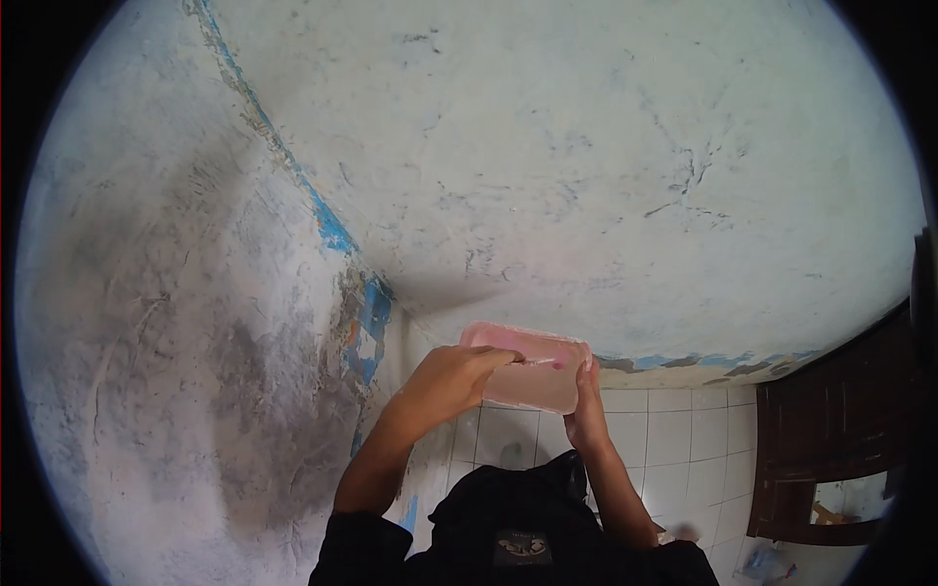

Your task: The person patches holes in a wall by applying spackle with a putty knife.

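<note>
A pink rectangular plastic container (532, 391) is held up in front of me near a wall corner, its inside facing up. My left hand (450, 381) is closed on a slender pale tool (537, 360) over the container, its pink end lying at the container's middle; I cannot tell exactly what the tool is. My right hand (584, 400) grips the container's right end, thumb along its rim.
Pale walls (664, 146) with peeling blue paint (374, 317) rise ahead and on the left. Below is a white tiled floor (667, 430). A dark wooden piece of furniture (801, 430) stands at the right, with a blue plastic bag (767, 562) near it.
</note>
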The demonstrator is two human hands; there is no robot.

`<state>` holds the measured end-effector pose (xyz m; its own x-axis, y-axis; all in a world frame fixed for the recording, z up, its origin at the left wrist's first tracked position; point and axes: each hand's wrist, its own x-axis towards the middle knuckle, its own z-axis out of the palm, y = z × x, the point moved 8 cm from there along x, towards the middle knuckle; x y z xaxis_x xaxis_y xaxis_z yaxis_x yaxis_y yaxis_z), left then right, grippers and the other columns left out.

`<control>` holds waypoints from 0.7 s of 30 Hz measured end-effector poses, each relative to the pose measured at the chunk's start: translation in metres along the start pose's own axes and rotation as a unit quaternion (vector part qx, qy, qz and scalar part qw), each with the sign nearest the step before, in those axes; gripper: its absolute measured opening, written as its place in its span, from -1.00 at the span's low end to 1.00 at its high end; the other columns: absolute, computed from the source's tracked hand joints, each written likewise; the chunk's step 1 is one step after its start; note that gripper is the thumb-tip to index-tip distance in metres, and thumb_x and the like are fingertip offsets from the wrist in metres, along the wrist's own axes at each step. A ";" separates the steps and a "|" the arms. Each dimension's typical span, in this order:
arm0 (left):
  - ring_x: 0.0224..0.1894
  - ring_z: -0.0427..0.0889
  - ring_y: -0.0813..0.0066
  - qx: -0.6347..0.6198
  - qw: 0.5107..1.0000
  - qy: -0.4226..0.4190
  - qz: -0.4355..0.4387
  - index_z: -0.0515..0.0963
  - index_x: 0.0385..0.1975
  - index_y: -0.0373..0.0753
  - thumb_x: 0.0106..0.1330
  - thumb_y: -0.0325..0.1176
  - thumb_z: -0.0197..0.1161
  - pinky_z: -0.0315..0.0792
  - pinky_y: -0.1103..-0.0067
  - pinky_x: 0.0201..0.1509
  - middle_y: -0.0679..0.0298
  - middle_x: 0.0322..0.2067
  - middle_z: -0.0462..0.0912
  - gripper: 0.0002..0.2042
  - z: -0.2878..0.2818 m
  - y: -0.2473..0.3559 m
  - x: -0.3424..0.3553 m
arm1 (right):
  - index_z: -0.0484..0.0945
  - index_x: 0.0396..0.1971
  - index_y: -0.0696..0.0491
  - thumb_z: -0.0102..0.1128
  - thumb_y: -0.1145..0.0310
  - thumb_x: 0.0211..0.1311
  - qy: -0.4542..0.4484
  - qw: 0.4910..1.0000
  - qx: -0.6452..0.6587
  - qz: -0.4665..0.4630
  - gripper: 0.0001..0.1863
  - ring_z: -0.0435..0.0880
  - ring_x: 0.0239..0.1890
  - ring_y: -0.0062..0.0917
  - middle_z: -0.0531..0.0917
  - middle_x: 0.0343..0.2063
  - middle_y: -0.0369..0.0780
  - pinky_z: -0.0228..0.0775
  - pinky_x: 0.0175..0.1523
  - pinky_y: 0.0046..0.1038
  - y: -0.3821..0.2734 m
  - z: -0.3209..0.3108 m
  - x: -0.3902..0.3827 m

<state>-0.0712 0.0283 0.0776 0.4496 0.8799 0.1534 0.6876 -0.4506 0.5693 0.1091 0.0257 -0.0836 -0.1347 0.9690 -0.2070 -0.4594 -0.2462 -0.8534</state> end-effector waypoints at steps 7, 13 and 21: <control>-0.16 0.72 0.06 -0.003 0.994 0.058 0.088 0.66 0.02 -0.06 0.16 -0.57 0.24 0.57 0.28 -0.08 0.16 -0.15 0.75 -0.59 0.033 0.008 0.007 | 0.07 0.46 -0.10 -0.22 -0.17 0.59 -0.011 0.997 -0.058 -0.055 -0.35 0.31 0.39 -0.43 0.31 0.33 -0.21 0.28 0.41 -0.27 -0.007 0.006 0.003; -0.17 0.72 0.10 0.051 0.986 -0.158 0.017 0.70 -0.08 -0.10 0.07 -0.61 0.26 0.56 0.29 -0.10 0.16 -0.12 0.75 -0.61 0.063 -0.001 -0.004 | 0.07 0.47 -0.08 -0.21 -0.18 0.58 0.003 0.999 -0.044 -0.022 -0.33 0.30 0.40 -0.42 0.30 0.34 -0.20 0.27 0.42 -0.27 -0.004 -0.001 0.001; -0.15 0.72 0.09 -0.003 0.997 0.033 0.064 0.70 -0.07 -0.06 0.11 -0.58 0.27 0.56 0.28 -0.12 0.19 -0.18 0.76 -0.62 0.037 0.012 0.011 | 0.06 0.48 -0.09 -0.23 -0.15 0.60 -0.011 1.000 -0.026 -0.010 -0.34 0.30 0.42 -0.42 0.30 0.36 -0.20 0.26 0.42 -0.27 -0.008 0.016 -0.001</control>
<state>-0.0366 0.0268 0.0563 0.4954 0.8232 0.2771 0.6230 -0.5591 0.5470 0.0993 0.0269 -0.0690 -0.1451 0.9728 -0.1804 -0.4164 -0.2254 -0.8808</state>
